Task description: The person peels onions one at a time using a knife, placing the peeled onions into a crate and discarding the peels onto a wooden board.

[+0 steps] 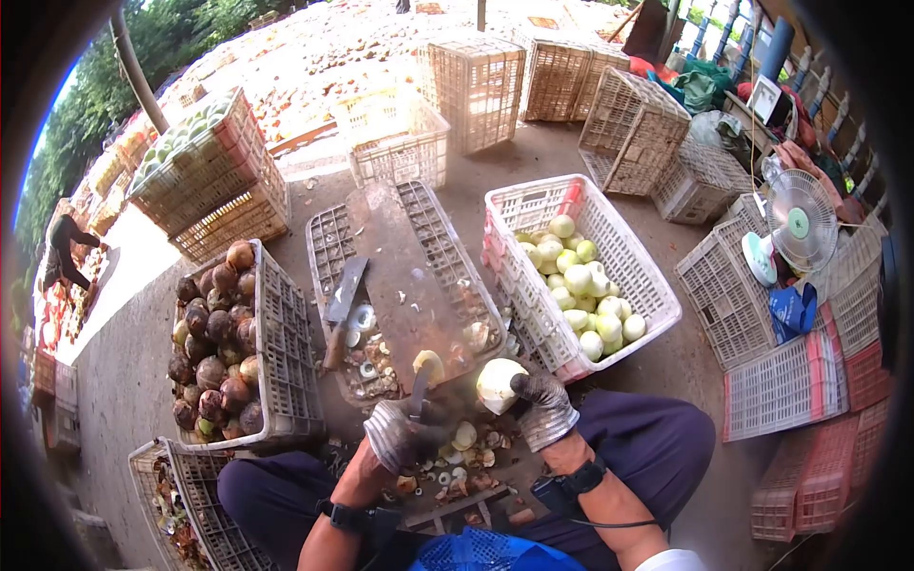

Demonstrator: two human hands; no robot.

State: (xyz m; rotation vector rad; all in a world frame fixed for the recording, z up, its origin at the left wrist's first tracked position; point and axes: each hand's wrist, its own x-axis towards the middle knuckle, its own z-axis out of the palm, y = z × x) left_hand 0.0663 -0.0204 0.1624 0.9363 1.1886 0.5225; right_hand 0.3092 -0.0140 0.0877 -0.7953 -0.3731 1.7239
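Observation:
My left hand [400, 434], in a dirty grey-and-white glove, is closed round the handle of a small knife [419, 390]. A curled pale slice of peel [430, 365] sits at the knife's tip. My right hand [546, 411], gloved too, grips a peeled whitish onion [498, 385] just right of the knife, apart from the blade. In front of both hands a worn wooden board [398, 266] lies across an upturned crate [328, 238]. A cleaver [346, 290] rests along the board's left side. Trimmings [464, 438] litter the ground below my hands.
A crate of brown unpeeled onions [276, 333] stands at left, a white crate of peeled onions [633, 243] at right. Scraps fill a crate [205, 495] at lower left. Stacked crates [785, 385] and a fan [800, 224] stand right. A person [71, 243] bends down far left.

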